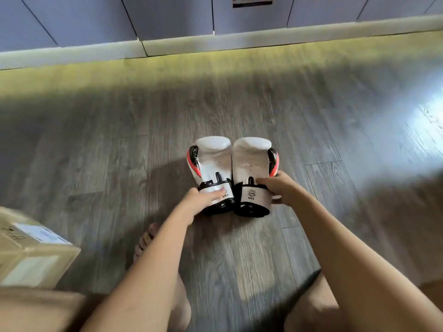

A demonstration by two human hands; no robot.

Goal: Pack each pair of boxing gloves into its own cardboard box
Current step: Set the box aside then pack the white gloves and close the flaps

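Observation:
Two white boxing gloves with black and red thumbs lie side by side, palms up, on the wooden floor in the middle of the head view. My left hand grips the wrist cuff of the left glove, thumb on top. My right hand grips the cuff of the right glove from its right side. A cardboard box with white labels stands at the lower left, closed as far as I can see.
The grey wooden floor stretches to a white baseboard and grey cabinet fronts at the back. My bare foot and legs lie under my arms. A blurred brownish shape sits at the right edge.

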